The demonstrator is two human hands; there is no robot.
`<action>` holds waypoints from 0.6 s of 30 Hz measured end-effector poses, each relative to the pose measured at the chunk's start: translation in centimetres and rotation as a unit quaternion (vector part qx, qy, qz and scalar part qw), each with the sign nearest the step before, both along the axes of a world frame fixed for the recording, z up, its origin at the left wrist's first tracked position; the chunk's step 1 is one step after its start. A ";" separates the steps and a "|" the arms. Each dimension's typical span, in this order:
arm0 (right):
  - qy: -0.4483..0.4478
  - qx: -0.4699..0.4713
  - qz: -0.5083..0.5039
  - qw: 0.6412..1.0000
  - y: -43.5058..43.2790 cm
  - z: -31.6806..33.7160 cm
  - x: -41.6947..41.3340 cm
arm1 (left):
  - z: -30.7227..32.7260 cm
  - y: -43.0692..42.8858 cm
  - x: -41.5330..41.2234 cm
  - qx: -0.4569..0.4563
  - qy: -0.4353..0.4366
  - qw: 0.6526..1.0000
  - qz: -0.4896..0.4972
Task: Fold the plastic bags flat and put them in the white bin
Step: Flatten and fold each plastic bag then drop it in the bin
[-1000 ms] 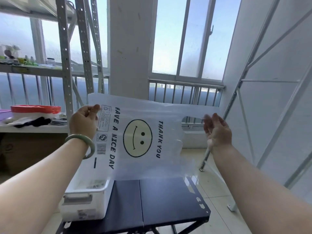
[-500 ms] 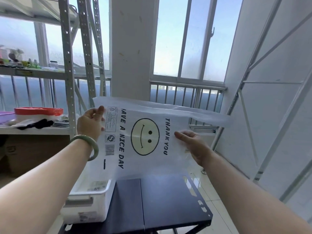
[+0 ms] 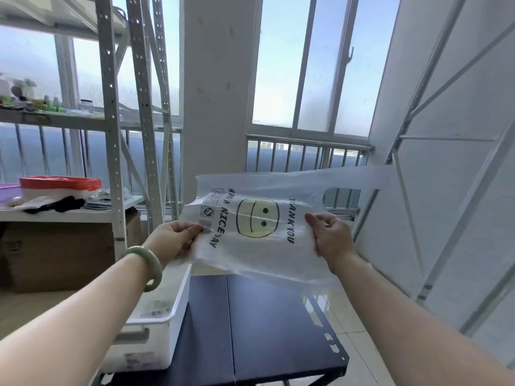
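A clear plastic bag (image 3: 259,246) with a yellow smiley face and black lettering hangs in the air above the dark table, turned sideways. My left hand (image 3: 174,238) pinches its left edge by the barcode. My right hand (image 3: 331,236) grips its right side next to the "THANK YOU" print. One handle strip (image 3: 359,178) sticks out to the right, past my right hand. The white bin (image 3: 164,307) stands below my left forearm on the table's left part; what lies inside is hidden by my arm.
The dark blue folding table (image 3: 264,330) stands in front of me. A metal shelf rack (image 3: 111,162) on the left holds a red-rimmed container (image 3: 60,183) and dark cloth. Cardboard boxes (image 3: 64,254) sit under it. White panels and a window railing close off the right and back.
Both hands have dropped lower with the bag. My left hand slid down its left edge to the barcode, and my right hand closed on the right side. The bag now sags between them.
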State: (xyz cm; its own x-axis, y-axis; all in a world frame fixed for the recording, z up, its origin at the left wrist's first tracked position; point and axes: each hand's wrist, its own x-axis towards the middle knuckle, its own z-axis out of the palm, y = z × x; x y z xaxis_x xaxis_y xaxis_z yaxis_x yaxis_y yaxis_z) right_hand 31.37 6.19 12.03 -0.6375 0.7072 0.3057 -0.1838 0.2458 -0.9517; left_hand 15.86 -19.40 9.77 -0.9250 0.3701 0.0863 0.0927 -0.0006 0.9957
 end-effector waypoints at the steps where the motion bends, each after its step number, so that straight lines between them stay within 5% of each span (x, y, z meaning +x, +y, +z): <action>1: -0.006 0.005 -0.016 1.000 0.1 0.0 -0.1 | 0.2 0.1 0.1 -0.015 0.017 1.000 0.013; 4: -0.020 -0.010 -0.029 0.999 0.2 0.2 0.0 | 0.5 0.0 -0.4 -0.019 0.046 0.998 0.046; 6: -0.062 -0.040 0.063 0.995 0.3 0.4 0.8 | 0.5 -0.4 -0.8 -0.002 0.042 0.997 0.068; 11: -0.305 -0.006 0.355 0.883 0.5 0.4 3.1 | 0.3 -1.4 -1.4 0.047 0.015 0.992 0.120; 14: -0.332 0.004 0.388 0.860 1.3 -0.1 3.4 | 0.5 -1.6 -1.4 0.048 0.003 0.987 0.151; 18: -0.312 -0.033 0.365 0.877 2.1 -0.2 3.6 | 0.8 -2.3 -1.1 0.032 0.003 0.986 0.162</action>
State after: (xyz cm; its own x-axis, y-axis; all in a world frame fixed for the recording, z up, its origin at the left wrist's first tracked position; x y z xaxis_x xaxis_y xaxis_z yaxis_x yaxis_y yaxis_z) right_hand 34.95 8.31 11.86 -0.9562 0.0447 -0.2894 0.2920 0.2196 -0.9309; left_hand 14.75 -21.65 10.56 -0.9933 0.0480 0.1050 0.1035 -0.0323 0.9941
